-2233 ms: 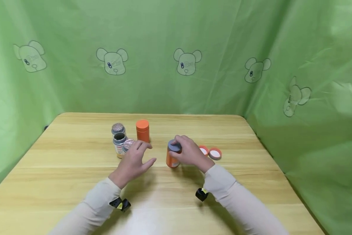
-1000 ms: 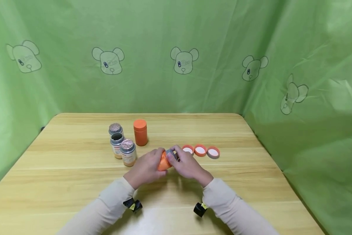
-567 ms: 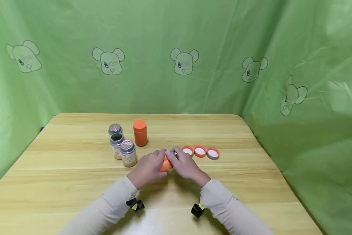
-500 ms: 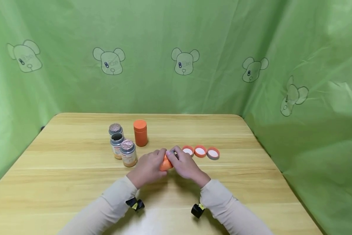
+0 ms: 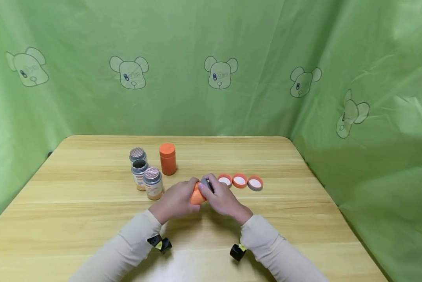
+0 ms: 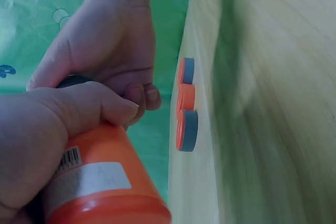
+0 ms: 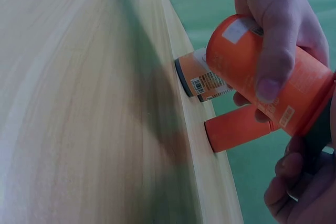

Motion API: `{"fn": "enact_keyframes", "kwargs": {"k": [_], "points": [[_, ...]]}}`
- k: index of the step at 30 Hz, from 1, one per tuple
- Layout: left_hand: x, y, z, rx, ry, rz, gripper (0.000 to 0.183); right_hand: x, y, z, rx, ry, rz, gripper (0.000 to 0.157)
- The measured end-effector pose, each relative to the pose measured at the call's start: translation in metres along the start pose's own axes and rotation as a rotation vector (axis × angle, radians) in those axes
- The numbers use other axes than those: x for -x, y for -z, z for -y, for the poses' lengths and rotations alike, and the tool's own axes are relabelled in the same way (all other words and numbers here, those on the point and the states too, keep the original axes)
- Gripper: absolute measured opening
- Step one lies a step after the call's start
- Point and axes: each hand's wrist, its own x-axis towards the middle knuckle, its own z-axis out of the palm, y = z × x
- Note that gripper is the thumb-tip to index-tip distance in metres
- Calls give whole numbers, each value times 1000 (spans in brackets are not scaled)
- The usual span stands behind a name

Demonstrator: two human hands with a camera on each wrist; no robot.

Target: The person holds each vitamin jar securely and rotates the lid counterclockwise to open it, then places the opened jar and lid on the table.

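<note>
Over the middle of the table my left hand [image 5: 175,200] grips an orange bottle [image 5: 197,197] with its fingers and thumb wrapped round the body. The bottle is tilted, its grey lid [image 5: 207,184] towards the right. My right hand [image 5: 224,199] holds that lid between thumb and curled fingers. In the right wrist view the orange body [image 7: 236,59] and the dark lid [image 7: 320,132] are still together. A white label and barcode show on the bottle [image 6: 134,153] in the left wrist view, where the fingers mostly hide the lid.
Three lidless jars [image 5: 153,186] cluster on the left of the wooden table [image 5: 285,235], two with foil seals and one with a dark mouth. Behind stands a capped orange bottle [image 5: 168,161]. Three upturned lids [image 5: 239,181] lie in a row on the right. Green curtains [image 5: 175,105] surround the table.
The bottle stood upright on the table under my right hand; now it is lifted and tilted in my left hand. My right hand's grip on the lid has shifted slightly, showing more grey.
</note>
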Motion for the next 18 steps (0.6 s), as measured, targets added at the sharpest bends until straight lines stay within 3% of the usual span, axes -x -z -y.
{"fn": "enact_keyframes", "kwargs": {"k": [18], "points": [[3,3,4,-16,-3,-31,55,2,8,-5,-73,60,62,40]]}}
